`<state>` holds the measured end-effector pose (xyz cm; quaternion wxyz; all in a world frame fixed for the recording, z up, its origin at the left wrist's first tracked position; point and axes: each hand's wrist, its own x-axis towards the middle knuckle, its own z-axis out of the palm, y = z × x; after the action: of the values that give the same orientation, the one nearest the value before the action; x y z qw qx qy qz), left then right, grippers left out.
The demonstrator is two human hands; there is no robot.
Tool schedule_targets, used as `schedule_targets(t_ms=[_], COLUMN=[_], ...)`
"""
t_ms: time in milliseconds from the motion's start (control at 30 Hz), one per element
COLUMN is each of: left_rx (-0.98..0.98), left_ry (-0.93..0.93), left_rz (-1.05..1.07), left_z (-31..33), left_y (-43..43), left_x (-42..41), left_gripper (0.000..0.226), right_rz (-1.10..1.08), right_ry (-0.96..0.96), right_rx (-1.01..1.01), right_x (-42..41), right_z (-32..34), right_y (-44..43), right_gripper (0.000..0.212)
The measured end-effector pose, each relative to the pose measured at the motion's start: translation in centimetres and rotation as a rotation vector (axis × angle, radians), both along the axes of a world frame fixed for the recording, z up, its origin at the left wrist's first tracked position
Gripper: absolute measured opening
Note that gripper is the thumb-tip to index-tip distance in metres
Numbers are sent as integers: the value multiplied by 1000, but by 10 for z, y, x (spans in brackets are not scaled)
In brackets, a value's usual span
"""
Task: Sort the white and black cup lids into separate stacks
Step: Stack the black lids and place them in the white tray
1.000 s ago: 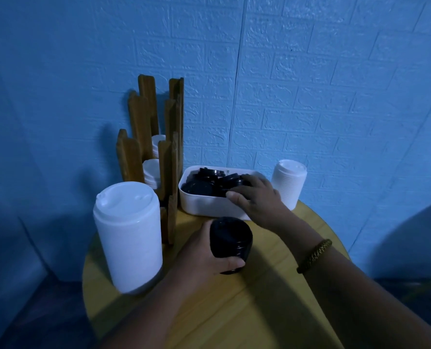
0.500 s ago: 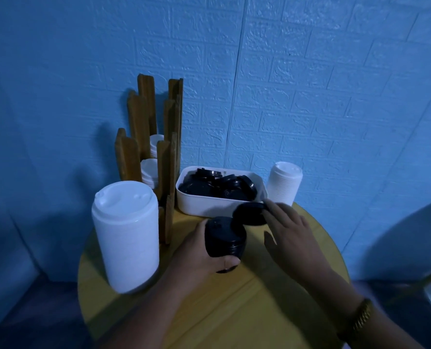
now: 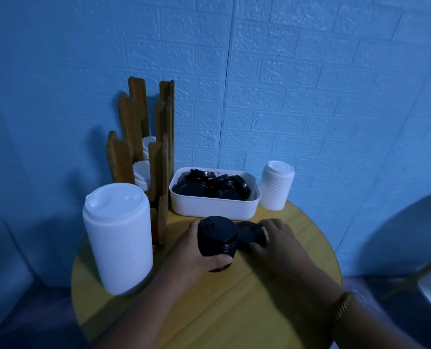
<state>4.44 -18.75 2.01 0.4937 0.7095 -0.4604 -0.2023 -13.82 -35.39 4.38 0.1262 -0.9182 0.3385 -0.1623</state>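
**Black lid held beside the black stack**

On the round yellow wooden table (image 3: pixel 234 311), near its middle, the left hand (image 3: pixel 184 250) wraps fingers and thumb round a short stack of black plastic cup lids (image 3: pixel 218 239). Just beside it, touching the stack's right side, the right hand (image 3: pixel 277 243) curls its slightly blurred fingers over a single black plastic lid (image 3: pixel 251 235).

At the far edge stands a white rectangular plastic tub (image 3: pixel 214 207) with loose black lids (image 3: pixel 209 187) heaped inside. A tall stack of white plastic lids (image 3: pixel 118 238) stands at the left edge. A shorter white lid stack (image 3: pixel 276 186) stands at the far right edge. A brown slatted wooden holder (image 3: pixel 162 147) at the far left edge holds more white lids (image 3: pixel 141 172).
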Motion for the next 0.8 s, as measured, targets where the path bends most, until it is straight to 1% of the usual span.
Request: schedule_targets(t_ms=[33,67,100,200,267,300,367,433,500,533,600,633,700,767,800], left_rx=[-3,-7,-11,-22,-23,-22,-21,-19,-19,-18,-16,-15,-17,-18,-20], left_ry=[-3,-4,-2,4,1,-1,-5,-12,-13,-13,-20,-21,-21,-17,-10], left_rz=[0,0,0,0,2,1,-3,-4,1,1,-2,-4,-3,-3,-5], left_z=[0,-1,-1,-2,-3,-3,-3,-4,-3,-3,-3,-3,-3,-4,-4], left_y=[0,0,1,0,0,0,-1,-1,-1,0,0,-1,-1,-1,-1], left_x=[0,0,0,1,2,2,2,2,2,2,2,2,2,3,3], left_gripper=[96,97,98,96,94,93,93,93,95,95,93,92,94,97,97], right_rz=[27,57,69,101,137,123,50,-25,-35,-7,66,73,21,-1,18], right_ry=[14,25,35,83,142,145,90,65,58,61,93,102,65,40,44], right_rx=[72,115,137,187,236,251,258,210,197,233,307,310,263,224,240], right_x=[7,13,16,11,3,1,4,11,14,13,10,11,16,18,18], right_z=[-1,-2,-2,-1,2,2,1,-3,-5,-4,-1,-1,-4,-6,-6], right_y=[0,-1,-1,-11,-19,-20,-17,-11,-12,-15,-18,-18,-15,-15,-16], right_gripper=[61,69,72,72,81,88,99,109,106,104,106,108,111,105,101])
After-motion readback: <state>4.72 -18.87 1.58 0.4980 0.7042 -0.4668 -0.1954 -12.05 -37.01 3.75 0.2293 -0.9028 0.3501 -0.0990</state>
